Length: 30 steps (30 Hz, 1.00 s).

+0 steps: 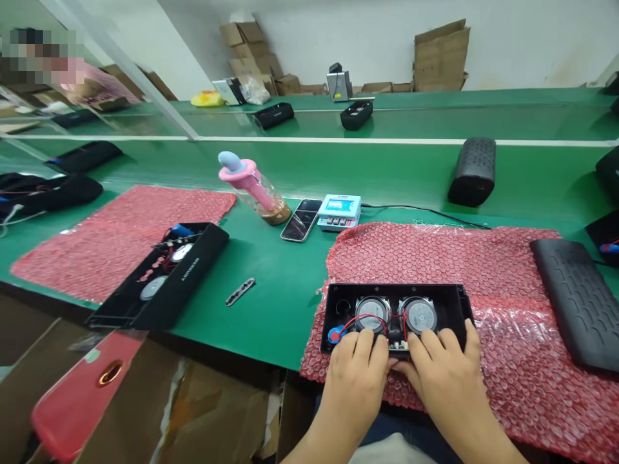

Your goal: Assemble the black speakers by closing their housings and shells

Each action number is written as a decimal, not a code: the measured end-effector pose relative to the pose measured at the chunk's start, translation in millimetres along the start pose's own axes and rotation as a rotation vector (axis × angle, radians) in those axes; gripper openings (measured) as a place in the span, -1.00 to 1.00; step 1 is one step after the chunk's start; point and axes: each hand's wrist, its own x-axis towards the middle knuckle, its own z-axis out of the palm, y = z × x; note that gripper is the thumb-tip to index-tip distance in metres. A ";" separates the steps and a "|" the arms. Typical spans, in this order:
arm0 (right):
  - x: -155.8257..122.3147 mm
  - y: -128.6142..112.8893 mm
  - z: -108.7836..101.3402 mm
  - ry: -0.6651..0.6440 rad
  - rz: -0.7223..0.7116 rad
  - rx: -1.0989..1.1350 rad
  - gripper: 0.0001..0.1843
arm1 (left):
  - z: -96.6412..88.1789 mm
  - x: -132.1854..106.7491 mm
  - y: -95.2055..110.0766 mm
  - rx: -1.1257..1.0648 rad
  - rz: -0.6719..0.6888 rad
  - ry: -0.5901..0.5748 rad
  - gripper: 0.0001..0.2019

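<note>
An open black speaker housing lies in front of me on red bubble wrap. Inside it sit two round speaker drivers with grey backs, red wires and a blue-and-red round part at the left end. My left hand grips the near edge, its fingertips reaching over the rim by the left driver. With fingers curled over the same edge further right, my right hand also holds the housing, one finger at its right end. Both thumbs meet near the middle; the circuit board below the drivers is partly covered.
Left stands another open housing on bubble wrap, with a small grey strip beside it. Behind are a drink bottle, a phone and a small tester. A black textured cover lies right. A person sits far left.
</note>
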 end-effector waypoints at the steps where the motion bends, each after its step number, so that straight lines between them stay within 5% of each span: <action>1: 0.4 -1.0 0.0 -0.006 -0.008 -0.004 -0.50 | 0.7 -0.4 0.6 0.004 -0.003 0.007 -0.73; 17: -7.1 3.8 14.7 0.251 -0.083 0.140 -0.82 | 22.7 -11.8 8.7 -0.078 -0.104 0.239 -0.73; 25: -3.3 5.6 9.7 0.138 -0.132 0.107 -0.72 | 15.0 -13.0 2.6 -0.027 -0.049 0.102 -0.77; 30: -8.9 22.4 -8.6 0.149 -0.118 0.294 -0.80 | 4.0 -13.4 -10.2 -0.196 0.018 0.083 -0.73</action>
